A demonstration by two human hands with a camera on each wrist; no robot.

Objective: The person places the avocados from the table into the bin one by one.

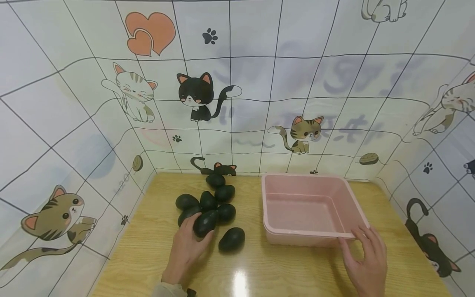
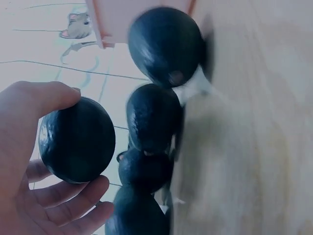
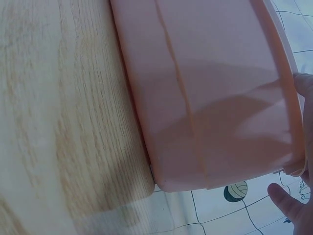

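My left hand (image 1: 187, 243) holds a dark green avocado (image 1: 205, 224) between thumb and fingers, over the near side of a cluster of similar avocados. In the left wrist view the held avocado (image 2: 78, 139) appears apart from the row of other avocados (image 2: 154, 117). One loose avocado (image 1: 231, 239) lies just right of that hand, nearer the front. My right hand (image 1: 367, 260) grips the near right corner of a pink plastic bin (image 1: 308, 239), thumb at the front wall and fingers over the rim. No avocado shows inside the bin.
The wood-grain table (image 1: 289, 272) carries the avocados on the left and the bin on the right. Behind and at both sides, a white grid-lined sheet with cartoon cats (image 1: 196, 95) stands up as walls. Several more avocados (image 1: 224, 193) lie toward the back edge.
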